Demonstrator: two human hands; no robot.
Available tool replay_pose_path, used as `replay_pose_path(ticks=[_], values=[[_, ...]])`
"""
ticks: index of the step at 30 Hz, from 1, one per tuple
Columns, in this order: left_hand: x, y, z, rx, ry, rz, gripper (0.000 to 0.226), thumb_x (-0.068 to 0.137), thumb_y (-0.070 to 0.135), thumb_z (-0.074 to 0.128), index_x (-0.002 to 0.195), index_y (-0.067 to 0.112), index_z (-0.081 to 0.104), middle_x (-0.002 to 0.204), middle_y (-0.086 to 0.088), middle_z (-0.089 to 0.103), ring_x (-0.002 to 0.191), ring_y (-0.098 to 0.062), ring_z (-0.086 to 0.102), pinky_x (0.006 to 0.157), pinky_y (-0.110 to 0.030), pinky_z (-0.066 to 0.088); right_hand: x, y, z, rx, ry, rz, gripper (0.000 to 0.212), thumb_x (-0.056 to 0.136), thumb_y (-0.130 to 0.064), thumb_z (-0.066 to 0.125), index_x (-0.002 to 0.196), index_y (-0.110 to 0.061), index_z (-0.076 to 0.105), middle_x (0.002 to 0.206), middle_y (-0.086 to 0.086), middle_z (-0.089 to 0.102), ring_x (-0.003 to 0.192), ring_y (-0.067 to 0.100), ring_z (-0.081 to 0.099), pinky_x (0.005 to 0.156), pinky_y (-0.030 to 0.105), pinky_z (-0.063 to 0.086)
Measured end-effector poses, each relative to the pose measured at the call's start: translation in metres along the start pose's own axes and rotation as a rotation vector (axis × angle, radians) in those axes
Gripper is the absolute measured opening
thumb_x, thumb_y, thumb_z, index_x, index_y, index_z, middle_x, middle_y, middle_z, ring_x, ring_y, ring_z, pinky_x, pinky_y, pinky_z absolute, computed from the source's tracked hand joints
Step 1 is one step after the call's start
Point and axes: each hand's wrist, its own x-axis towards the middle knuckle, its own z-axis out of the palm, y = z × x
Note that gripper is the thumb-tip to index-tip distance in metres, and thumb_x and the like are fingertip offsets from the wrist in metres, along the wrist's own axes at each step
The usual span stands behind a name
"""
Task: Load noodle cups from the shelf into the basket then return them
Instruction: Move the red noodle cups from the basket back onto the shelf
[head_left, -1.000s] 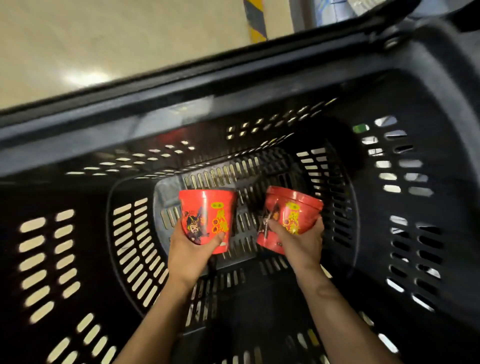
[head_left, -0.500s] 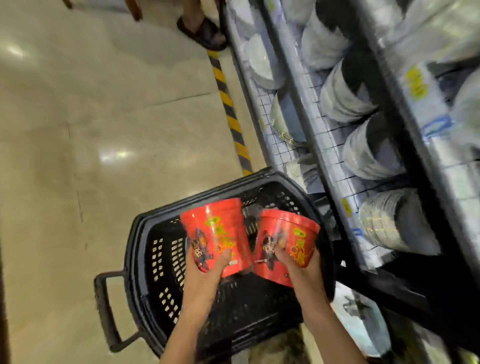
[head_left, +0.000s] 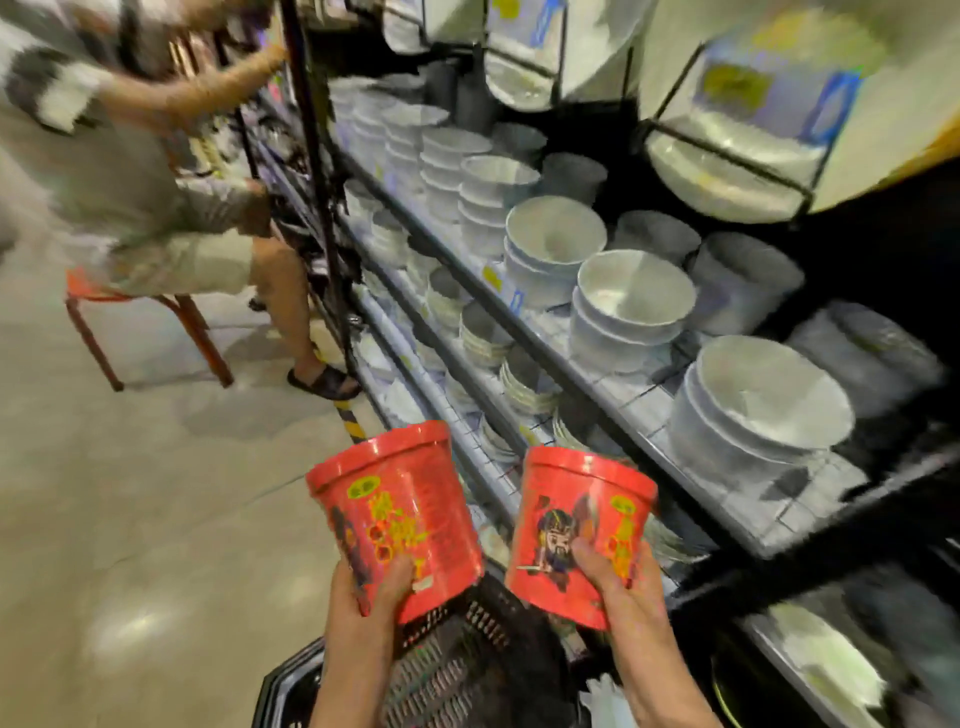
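Your left hand (head_left: 363, 597) and right hand (head_left: 615, 582) each grip a cup (head_left: 395, 514) (head_left: 576, 525) above the basket (head_left: 457, 660), likely heading back to the shelf (head_left: 597, 384).

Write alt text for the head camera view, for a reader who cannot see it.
A person holds two red noodle cups, one gripped in the left hand and one in the right hand, above a black basket beside a shelf stacked with white bowls. Further down the aisle, another person sits on an orange stool.
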Motion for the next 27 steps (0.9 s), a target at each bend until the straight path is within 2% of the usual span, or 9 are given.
replay_pose_path(ticks=[2, 4, 6, 8, 12, 16, 19, 22, 27], values=[[-0.009, 0.020, 0.005, -0.023, -0.098, 0.022, 0.102, 0.013, 0.069, 0.081, 0.099, 0.019, 0.058, 0.083, 0.005, 0.072, 0.084, -0.021, 0.062, 0.080, -0.039, 0.047, -0.024, -0.018, -0.004, 0.056, 0.073, -0.087, 0.073, 0.050, -0.028, 0.083, 0.116, -0.021, 0.053, 0.103, 0.006, 0.070, 0.084, 0.011, 0.070, 0.066, 0.026, 0.056], [-0.015, 0.038, 0.009, -0.018, -0.201, 0.019, 0.098, 0.025, 0.061, 0.083, 0.110, 0.019, 0.057, 0.081, 0.009, 0.073, 0.081, -0.016, 0.063, 0.078, -0.034, 0.050, -0.047, -0.035, -0.006, 0.103, 0.128, -0.140, 0.067, 0.053, -0.012, 0.083, 0.111, -0.022, 0.052, 0.099, 0.002, 0.069, 0.076, 0.007, 0.070, 0.056, 0.019, 0.053], [-0.023, 0.052, 0.016, -0.019, -0.315, 0.020, 0.109, 0.033, 0.059, 0.081, 0.128, 0.015, 0.050, 0.098, 0.001, 0.071, 0.090, -0.020, 0.064, 0.089, -0.039, 0.049, -0.069, -0.043, -0.014, 0.124, 0.173, -0.206, 0.078, 0.047, -0.020, 0.088, 0.115, -0.022, 0.050, 0.098, -0.001, 0.070, 0.081, 0.007, 0.070, 0.058, 0.020, 0.054], [-0.035, 0.064, 0.026, -0.034, -0.396, 0.024, 0.130, 0.020, 0.071, 0.080, 0.131, 0.014, 0.047, 0.111, -0.009, 0.066, 0.097, -0.024, 0.061, 0.101, -0.045, 0.039, -0.092, -0.054, -0.021, 0.142, 0.230, -0.257, 0.088, 0.041, -0.030, 0.085, 0.121, -0.021, 0.049, 0.100, -0.001, 0.071, 0.087, 0.011, 0.070, 0.062, 0.022, 0.055], [-0.071, 0.087, 0.058, -0.020, -0.601, 0.120, 0.107, 0.043, 0.065, 0.075, 0.136, 0.023, 0.041, 0.114, -0.005, 0.062, 0.107, -0.025, 0.056, 0.104, -0.045, 0.035, -0.134, -0.079, -0.043, 0.164, 0.340, -0.384, 0.073, 0.052, -0.022, 0.076, 0.119, -0.017, 0.048, 0.097, -0.001, 0.070, 0.077, 0.002, 0.068, 0.059, 0.013, 0.051], [-0.097, 0.094, 0.092, 0.013, -0.775, 0.135, 0.108, 0.013, 0.078, 0.075, 0.105, 0.024, 0.059, 0.103, 0.001, 0.067, 0.107, -0.025, 0.058, 0.105, -0.049, 0.036, -0.164, -0.097, -0.070, 0.104, 0.471, -0.496, 0.101, 0.038, -0.045, 0.078, 0.129, -0.022, 0.043, 0.104, -0.009, 0.068, 0.088, -0.001, 0.067, 0.071, 0.018, 0.050], [-0.124, 0.102, 0.121, 0.022, -0.898, 0.216, 0.102, 0.021, 0.079, 0.073, 0.102, 0.020, 0.057, 0.090, 0.006, 0.070, 0.090, -0.015, 0.064, 0.088, -0.032, 0.050, -0.178, -0.109, -0.094, 0.049, 0.556, -0.551, 0.110, 0.037, -0.047, 0.077, 0.136, -0.022, 0.036, 0.112, -0.007, 0.064, 0.094, 0.002, 0.066, 0.080, 0.023, 0.053], [-0.158, 0.112, 0.145, 0.019, -1.004, 0.272, 0.076, 0.039, 0.063, 0.064, 0.102, 0.020, 0.056, 0.090, 0.007, 0.068, 0.083, -0.011, 0.063, 0.076, -0.026, 0.047, -0.179, -0.117, -0.119, -0.022, 0.612, -0.551, 0.119, 0.038, -0.047, 0.081, 0.141, -0.027, 0.027, 0.125, -0.001, 0.057, 0.109, 0.014, 0.060, 0.098, 0.040, 0.047], [-0.199, 0.110, 0.193, 0.045, -1.094, 0.397, 0.063, 0.049, 0.060, 0.062, 0.102, 0.026, 0.054, 0.089, 0.016, 0.070, 0.085, 0.002, 0.064, 0.068, -0.009, 0.047, -0.169, -0.128, -0.149, -0.103, 0.672, -0.547, 0.132, 0.031, -0.053, 0.085, 0.143, -0.027, 0.020, 0.135, 0.002, 0.048, 0.118, 0.018, 0.053, 0.101, 0.044, 0.045]])
